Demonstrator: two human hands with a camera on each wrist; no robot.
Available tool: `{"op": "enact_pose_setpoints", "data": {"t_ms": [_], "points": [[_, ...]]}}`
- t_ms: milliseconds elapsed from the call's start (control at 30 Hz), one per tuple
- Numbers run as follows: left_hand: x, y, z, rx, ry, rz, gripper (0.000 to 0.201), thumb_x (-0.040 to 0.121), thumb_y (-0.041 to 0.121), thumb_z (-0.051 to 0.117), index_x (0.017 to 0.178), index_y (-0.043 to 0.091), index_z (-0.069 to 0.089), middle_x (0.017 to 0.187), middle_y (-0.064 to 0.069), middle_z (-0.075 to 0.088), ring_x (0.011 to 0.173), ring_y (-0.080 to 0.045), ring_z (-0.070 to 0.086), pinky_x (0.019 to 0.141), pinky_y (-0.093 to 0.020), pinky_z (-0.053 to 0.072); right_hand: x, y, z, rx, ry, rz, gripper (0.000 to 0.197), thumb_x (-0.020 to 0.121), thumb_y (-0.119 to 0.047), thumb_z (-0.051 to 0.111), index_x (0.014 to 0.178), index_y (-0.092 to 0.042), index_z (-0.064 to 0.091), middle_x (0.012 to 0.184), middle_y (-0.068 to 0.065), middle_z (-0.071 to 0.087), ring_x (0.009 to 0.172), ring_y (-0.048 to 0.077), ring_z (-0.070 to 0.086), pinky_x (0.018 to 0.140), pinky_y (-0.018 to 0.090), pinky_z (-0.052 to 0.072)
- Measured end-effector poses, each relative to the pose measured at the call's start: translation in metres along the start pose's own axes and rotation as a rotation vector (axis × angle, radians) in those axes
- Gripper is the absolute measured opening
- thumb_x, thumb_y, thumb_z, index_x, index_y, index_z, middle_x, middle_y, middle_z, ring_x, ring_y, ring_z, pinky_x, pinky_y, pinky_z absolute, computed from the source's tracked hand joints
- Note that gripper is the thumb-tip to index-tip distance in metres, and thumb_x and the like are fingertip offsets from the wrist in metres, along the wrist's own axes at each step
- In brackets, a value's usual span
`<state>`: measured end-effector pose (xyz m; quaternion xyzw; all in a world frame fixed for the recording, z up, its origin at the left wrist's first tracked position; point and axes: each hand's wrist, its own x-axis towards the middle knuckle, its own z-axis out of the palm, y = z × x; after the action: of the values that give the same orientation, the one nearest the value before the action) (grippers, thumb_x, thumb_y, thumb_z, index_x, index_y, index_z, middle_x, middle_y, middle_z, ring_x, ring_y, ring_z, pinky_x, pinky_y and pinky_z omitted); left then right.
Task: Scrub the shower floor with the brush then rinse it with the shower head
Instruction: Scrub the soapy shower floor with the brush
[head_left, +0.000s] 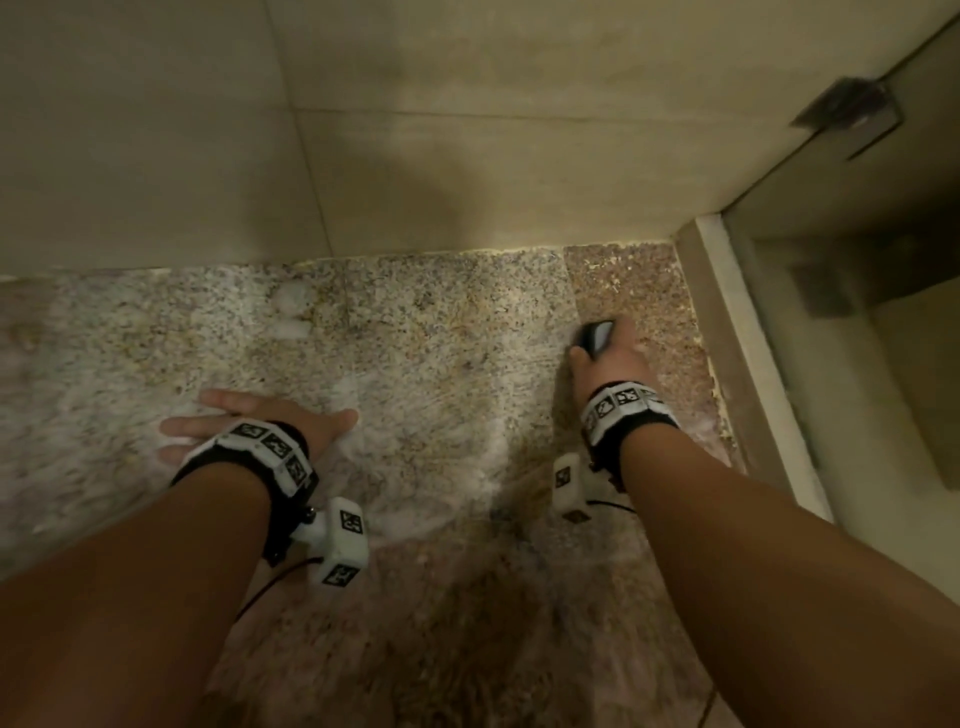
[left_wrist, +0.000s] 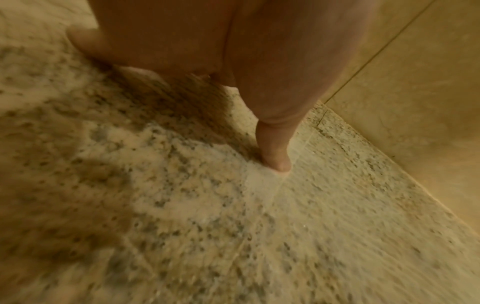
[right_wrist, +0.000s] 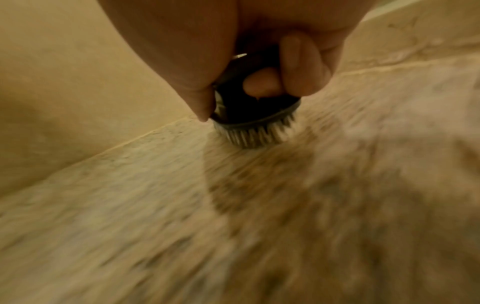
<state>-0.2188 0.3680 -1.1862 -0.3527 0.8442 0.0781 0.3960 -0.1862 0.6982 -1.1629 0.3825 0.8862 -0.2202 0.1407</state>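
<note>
right hand (head_left: 605, 358): I see it clamped over the brush (head_left: 597, 336); the right wrist view shows fingers (right_wrist: 298, 65) curled round the black body, thumb down its side.
left hand (head_left: 249, 421): flat on the floor, fingers straight and spread, holding nothing, well to the left of the brush. Looks like a brace.
brush: bristles (right_wrist: 254, 136) down on the shower floor (head_left: 441, 332), near the back wall (head_left: 467, 130), close to the floor's right corner.
handling: I judge it small, light, stiff-bodied with springy bristles; wet and soapy, so likely slippery. Best held palm over the top, fingers wrapped, as now.
floor: speckled stone, white suds (head_left: 291, 312) left of the brush; slick, I'd guess.
edges: wall seam just beyond the brush; raised curb (head_left: 727, 332) just right of it, glass panel (head_left: 857, 260) past that. Knuckles could knock either one.
open room: plenty left of the brush and back toward me; the patch right of it looks darker, less sudsy.
stage: scrubbing, I judge; shower head not in view.
</note>
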Motion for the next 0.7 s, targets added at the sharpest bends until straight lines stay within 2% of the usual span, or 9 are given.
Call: {"op": "enact_pose_setpoints", "data": {"t_ms": [67,133,233,400,467,533,633,667,700], "points": [[-0.010,-0.001,-0.004,-0.022,0.009,-0.008,0.166,0.045,0.096,0.064,0.156,0.005,-0.018,0.165,-0.023,-0.014,0.148,-0.054,-0.005,0.117,-0.067,0.011,-0.024,-0.017,0.019,0.006,-0.016,-0.096,0.061,0.101,-0.037,0.055,0.151,-0.030,0.021,0.127,0.017,0.059,0.097,0.035,0.063,0.075,0.038,0.048],[-0.012,-0.001,-0.003,-0.017,0.000,0.012,0.163,0.048,0.094,0.065,0.156,0.004,-0.017,0.164,-0.025,-0.013,0.148,-0.053,-0.004,0.117,-0.067,0.011,-0.052,-0.035,0.039,-0.032,-0.080,-0.218,0.056,0.101,-0.034,0.055,0.146,-0.034,0.022,0.120,0.014,0.057,0.080,0.031,0.058,0.066,0.034,0.044],[-0.005,-0.002,0.002,-0.021,-0.023,0.078,0.170,0.034,0.098,0.065,0.159,0.010,-0.011,0.162,-0.030,-0.012,0.144,-0.061,-0.005,0.113,-0.075,0.010,-0.091,-0.047,0.065,-0.136,-0.190,-0.362,0.061,0.101,-0.040,0.052,0.148,-0.040,0.013,0.130,0.014,0.052,0.089,0.038,0.064,0.065,0.038,0.048],[-0.025,0.002,0.001,-0.097,0.024,0.057,0.149,0.063,0.078,0.076,0.157,0.013,-0.020,0.163,-0.022,-0.022,0.148,-0.054,-0.007,0.117,-0.069,0.010,-0.101,-0.019,0.056,-0.321,-0.327,-0.543,0.069,0.101,-0.054,0.047,0.154,-0.047,0.004,0.146,0.013,0.041,0.104,0.040,0.062,0.079,0.042,0.053],[-0.030,0.003,0.002,-0.100,0.024,0.080,0.145,0.067,0.072,0.078,0.157,0.015,-0.020,0.162,-0.021,-0.024,0.149,-0.051,-0.010,0.118,-0.068,0.009,-0.080,0.001,0.038,-0.289,-0.226,-0.498,0.067,0.099,-0.053,0.050,0.152,-0.044,0.010,0.141,0.013,0.048,0.100,0.037,0.063,0.077,0.039,0.051],[-0.033,0.005,0.005,-0.100,0.014,0.097,0.144,0.068,0.070,0.078,0.157,0.015,-0.019,0.162,-0.021,-0.024,0.150,-0.049,-0.010,0.118,-0.066,0.008,-0.047,0.020,0.020,-0.169,-0.066,-0.319,0.062,0.099,-0.046,0.055,0.148,-0.038,0.019,0.130,0.015,0.057,0.090,0.032,0.060,0.074,0.037,0.049],[-0.043,0.015,0.015,-0.131,0.000,0.105,0.150,0.062,0.074,0.080,0.157,0.015,-0.020,0.162,-0.021,-0.025,0.150,-0.048,-0.011,0.119,-0.065,0.008,-0.012,0.035,-0.004,-0.059,0.044,-0.025,0.070,0.100,-0.040,0.058,0.156,-0.030,0.018,0.137,0.021,0.056,0.109,0.039,0.062,0.087,0.043,0.053],[-0.046,0.020,0.018,-0.144,0.000,0.092,0.153,0.059,0.076,0.080,0.157,0.015,-0.020,0.162,-0.021,-0.025,0.150,-0.048,-0.012,0.120,-0.066,0.008,-0.012,0.034,-0.003,-0.039,0.059,-0.007,0.069,0.100,-0.038,0.058,0.156,-0.028,0.019,0.136,0.020,0.057,0.107,0.038,0.063,0.084,0.040,0.054],[-0.049,0.025,0.021,-0.154,-0.010,0.077,0.155,0.056,0.077,0.081,0.157,0.015,-0.021,0.162,-0.021,-0.026,0.150,-0.049,-0.012,0.119,-0.066,0.008,-0.018,0.028,0.002,-0.028,0.069,-0.037,0.066,0.100,-0.036,0.058,0.154,-0.028,0.020,0.129,0.017,0.059,0.093,0.033,0.064,0.075,0.033,0.052]]}}
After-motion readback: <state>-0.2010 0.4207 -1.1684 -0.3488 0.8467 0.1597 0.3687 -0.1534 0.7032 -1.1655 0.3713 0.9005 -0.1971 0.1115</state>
